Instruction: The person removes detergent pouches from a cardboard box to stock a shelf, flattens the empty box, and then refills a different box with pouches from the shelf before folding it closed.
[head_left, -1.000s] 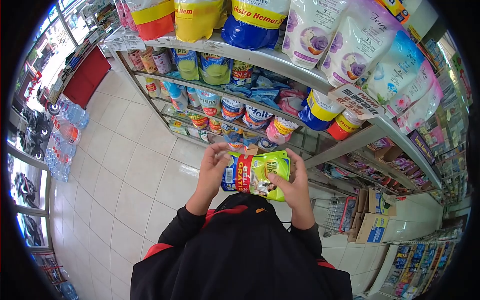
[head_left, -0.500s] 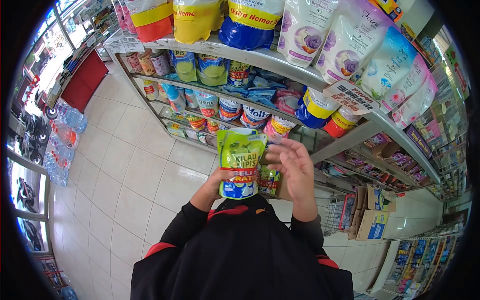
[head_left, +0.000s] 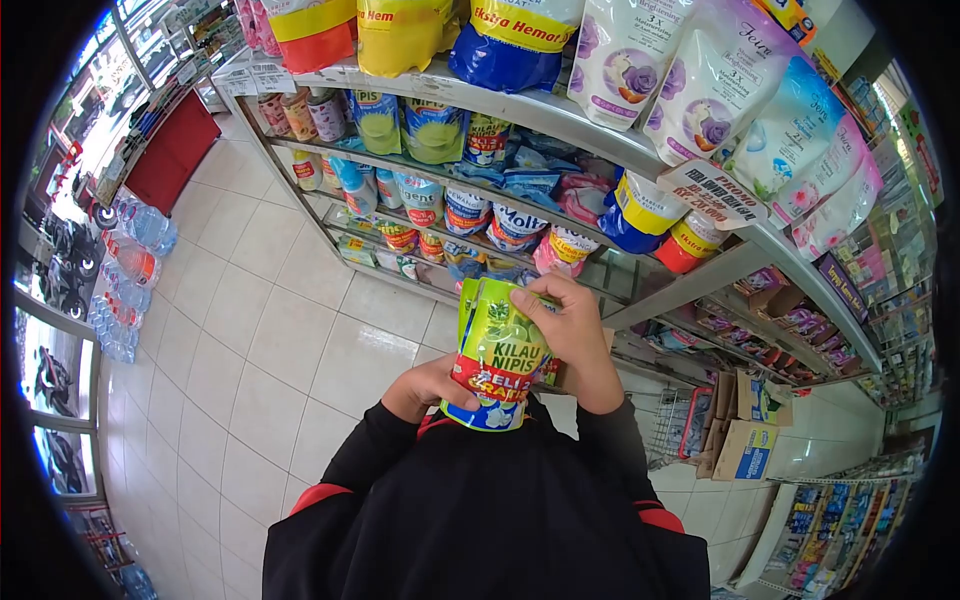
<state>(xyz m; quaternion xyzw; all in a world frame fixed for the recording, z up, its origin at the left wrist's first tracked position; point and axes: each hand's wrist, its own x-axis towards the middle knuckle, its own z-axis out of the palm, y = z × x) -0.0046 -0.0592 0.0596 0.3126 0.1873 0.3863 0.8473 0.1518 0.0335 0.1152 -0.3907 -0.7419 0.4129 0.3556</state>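
Note:
A green refill pouch (head_left: 508, 352) with a red band and a blue base is held in front of my chest, its printed face turned up toward me. My left hand (head_left: 428, 388) grips its lower left side, thumb lying across the front. At the upper right corner, my right hand (head_left: 577, 335) pinches the top edge between thumb and fingers. A second green edge (head_left: 467, 298) shows behind the pouch's upper left. Beyond my hands, a pink and white pouch (head_left: 563, 250) stands on the shelf.
A metal shelf rack (head_left: 400, 88) full of pouches spans the front, with large lilac pouches (head_left: 715, 85) on its top. Cardboard boxes (head_left: 742, 425) and a wire basket (head_left: 680, 420) stand at the right. Bottled water packs (head_left: 125, 270) line the tiled floor (head_left: 265, 345) at left.
My right hand has come from hovering open beside the pouch to pinching its upper corner. The pouch has moved slightly toward me and to the right, with my left hand still on it.

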